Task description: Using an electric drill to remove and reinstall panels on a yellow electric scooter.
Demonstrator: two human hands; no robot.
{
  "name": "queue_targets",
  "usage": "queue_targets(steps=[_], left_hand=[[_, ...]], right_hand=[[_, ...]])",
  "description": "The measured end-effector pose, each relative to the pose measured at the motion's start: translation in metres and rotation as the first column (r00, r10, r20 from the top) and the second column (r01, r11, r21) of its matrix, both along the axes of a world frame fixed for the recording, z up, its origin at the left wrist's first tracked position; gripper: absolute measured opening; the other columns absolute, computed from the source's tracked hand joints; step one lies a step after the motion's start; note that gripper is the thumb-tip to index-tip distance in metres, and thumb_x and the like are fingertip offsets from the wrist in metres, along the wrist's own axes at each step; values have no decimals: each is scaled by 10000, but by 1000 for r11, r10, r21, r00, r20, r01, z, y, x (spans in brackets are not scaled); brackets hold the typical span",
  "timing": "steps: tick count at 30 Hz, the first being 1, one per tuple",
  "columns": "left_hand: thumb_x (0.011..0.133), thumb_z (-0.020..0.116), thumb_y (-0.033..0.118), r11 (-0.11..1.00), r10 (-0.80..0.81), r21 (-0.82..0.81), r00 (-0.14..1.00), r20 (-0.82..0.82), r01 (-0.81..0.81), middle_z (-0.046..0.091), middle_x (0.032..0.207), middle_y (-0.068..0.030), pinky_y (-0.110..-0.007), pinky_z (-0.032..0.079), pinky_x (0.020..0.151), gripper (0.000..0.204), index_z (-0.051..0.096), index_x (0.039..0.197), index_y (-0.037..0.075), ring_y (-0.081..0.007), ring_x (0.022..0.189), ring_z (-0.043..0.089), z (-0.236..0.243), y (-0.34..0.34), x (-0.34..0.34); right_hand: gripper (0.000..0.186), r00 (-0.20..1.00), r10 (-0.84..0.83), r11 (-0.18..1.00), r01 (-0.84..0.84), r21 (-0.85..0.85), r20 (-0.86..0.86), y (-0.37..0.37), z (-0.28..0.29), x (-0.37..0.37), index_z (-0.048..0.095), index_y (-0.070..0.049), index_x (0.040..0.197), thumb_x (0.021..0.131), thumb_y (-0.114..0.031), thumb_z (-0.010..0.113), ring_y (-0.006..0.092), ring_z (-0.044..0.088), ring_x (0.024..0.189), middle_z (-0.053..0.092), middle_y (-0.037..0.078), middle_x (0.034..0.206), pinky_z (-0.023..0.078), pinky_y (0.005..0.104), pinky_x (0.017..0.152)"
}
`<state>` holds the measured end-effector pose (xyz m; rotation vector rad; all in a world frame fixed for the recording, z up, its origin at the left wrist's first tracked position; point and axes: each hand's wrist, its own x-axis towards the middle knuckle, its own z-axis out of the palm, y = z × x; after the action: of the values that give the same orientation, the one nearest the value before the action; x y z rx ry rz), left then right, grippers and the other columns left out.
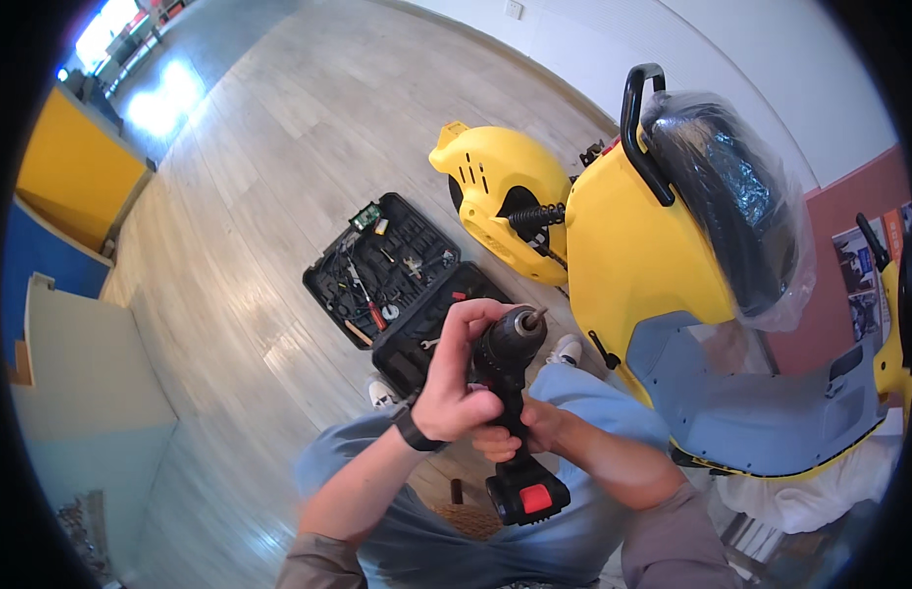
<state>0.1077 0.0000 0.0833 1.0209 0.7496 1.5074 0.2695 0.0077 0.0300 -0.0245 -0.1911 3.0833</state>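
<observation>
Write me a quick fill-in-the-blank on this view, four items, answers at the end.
1. The right hand holds the black cordless drill by its ____.
2. A black wristband sits on the ____ wrist.
3. The black plastic tool case lies ____ on the pale wood-plank floor.
4. The long black scooter seat is covered in clear ____.

Missing words: handle; left; open; plastic.

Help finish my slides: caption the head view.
Left hand on the drill, right hand around its handle, near a yellow scooter and open toolbox.
</observation>
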Motion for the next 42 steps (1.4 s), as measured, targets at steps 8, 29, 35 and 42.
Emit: queue_targets(steps=[8, 29, 35, 42], left_hand=[[750, 793, 563, 986, 129, 141, 928, -349, -84, 593, 1019, -123, -332, 472, 791, 689, 505, 1072, 26, -197, 900, 572, -12, 5, -7], [946, 508, 606, 984, 131, 169, 878, -459, -59, 606, 1038, -218, -325, 494, 805, 576, 375, 1120, 73, -209, 899, 599, -15, 5, 7], [957, 542, 514, 999, -9, -46, 987, -157, 2, 623, 1086, -204, -341, 464, 901, 550, 458, 1138, 1, -212, 983, 599, -13, 7, -3], [934, 552, 582, 1000, 25, -10, 981, -190, -28, 641, 1044, -173, -338, 490, 852, 600, 487, 1094, 7, -216, 958, 623, -16, 4, 0]], right_hand=[[596, 822, -365, 791, 27, 611, 437, -9, 3, -5, 549, -68, 1181, 711, -270, 855, 168, 623, 901, 610, 42, 953, 501, 317, 849], [216, 687, -529, 682, -6, 732, 499, -17, 7, -12, 499, -46, 851, 745, 13, 678, 132, 573, 542, 546, 31, 658, 450, 289, 514], [224, 698, -493, 716, -14, 698, 520, -16, 9, -12, 496, -47, 863, 738, -4, 676, 122, 557, 536, 538, 23, 647, 441, 286, 515], [235, 698, -468, 720, -56, 692, 543, -14, 6, -12, 508, -38, 906, 736, -8, 667, 113, 550, 555, 531, 19, 657, 435, 279, 519]])
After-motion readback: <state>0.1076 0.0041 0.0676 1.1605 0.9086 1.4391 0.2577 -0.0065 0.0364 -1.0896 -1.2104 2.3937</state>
